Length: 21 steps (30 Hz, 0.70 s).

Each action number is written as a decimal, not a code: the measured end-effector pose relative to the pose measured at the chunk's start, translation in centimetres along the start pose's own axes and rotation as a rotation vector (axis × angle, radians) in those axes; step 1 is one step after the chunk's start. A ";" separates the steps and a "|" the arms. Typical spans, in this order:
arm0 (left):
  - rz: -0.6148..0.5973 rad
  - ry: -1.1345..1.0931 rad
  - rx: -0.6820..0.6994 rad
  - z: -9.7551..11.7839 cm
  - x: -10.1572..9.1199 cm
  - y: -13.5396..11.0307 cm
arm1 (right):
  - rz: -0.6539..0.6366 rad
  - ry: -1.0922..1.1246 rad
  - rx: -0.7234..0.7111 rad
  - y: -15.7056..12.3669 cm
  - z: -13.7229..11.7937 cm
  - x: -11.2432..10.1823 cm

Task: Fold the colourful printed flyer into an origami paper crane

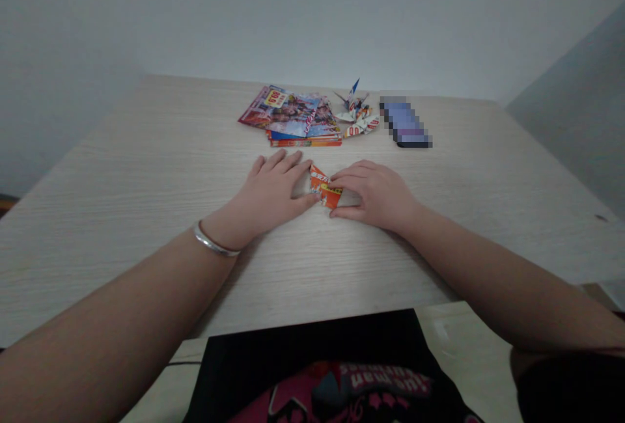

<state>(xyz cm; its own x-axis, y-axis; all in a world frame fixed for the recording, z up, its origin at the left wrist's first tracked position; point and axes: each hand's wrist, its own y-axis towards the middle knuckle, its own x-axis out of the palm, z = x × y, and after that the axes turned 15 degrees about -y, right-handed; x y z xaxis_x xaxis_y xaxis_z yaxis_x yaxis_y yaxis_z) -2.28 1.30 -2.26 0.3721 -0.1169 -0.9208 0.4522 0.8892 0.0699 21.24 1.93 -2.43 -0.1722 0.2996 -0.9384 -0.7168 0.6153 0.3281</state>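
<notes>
A small folded piece of orange printed paper (323,188) lies on the light wooden table (146,169) between my two hands. My left hand (273,192) rests flat beside it, fingers stretched out, fingertips touching the paper's left edge. My right hand (374,194) presses on the paper's right side, with thumb and fingers pinched together on the fold. A silver bangle (212,243) sits on my left wrist.
Behind my hands lie a stack of colourful printed sheets (293,118), a finished paper crane (358,114) and a phone (406,125), blurred out. A plain wall stands behind the table. My lap with a dark printed shirt shows below the table's front edge.
</notes>
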 end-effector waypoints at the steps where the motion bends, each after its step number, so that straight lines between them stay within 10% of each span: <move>1: -0.006 -0.034 -0.007 0.1 -0.1 0.0 | 0.000 -0.009 0.016 0.1 -0.2 0.0; 21: 0.146 -0.536 0.055 -0.3 0.5 0.2 | -0.056 0.158 0.098 0.2 -0.7 -0.2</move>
<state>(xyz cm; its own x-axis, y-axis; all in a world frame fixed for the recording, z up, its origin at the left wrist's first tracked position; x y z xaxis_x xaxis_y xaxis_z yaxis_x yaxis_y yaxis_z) -2.26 1.59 -2.85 0.7879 -0.2161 -0.5767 0.4017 0.8901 0.2153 20.65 1.51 -2.27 -0.2434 0.1497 -0.9583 -0.6602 0.6982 0.2768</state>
